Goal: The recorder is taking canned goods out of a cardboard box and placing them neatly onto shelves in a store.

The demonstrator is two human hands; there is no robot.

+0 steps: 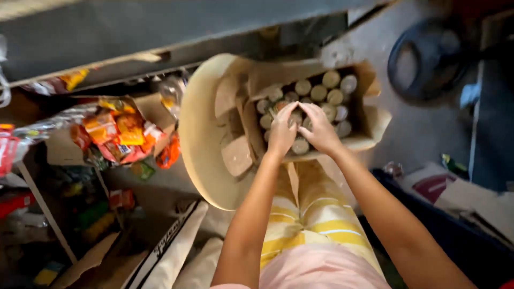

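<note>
1. Your left hand [282, 131] and right hand [319, 128] cover the cans [319, 92] directly under them, so you cannot tell if the fingers grip one.
2. Your fingertips meet above the box [369, 75]; the contact below them is hidden.
3. Below your wrists, the near wall of the box is hidden by your forearms.
4. To the left of your hands, the snack packets [115, 131] are blurred; their kind is not readable.
5. To the far right of your hands, the dark round object [423, 59] is too unsharp to identify.
</note>
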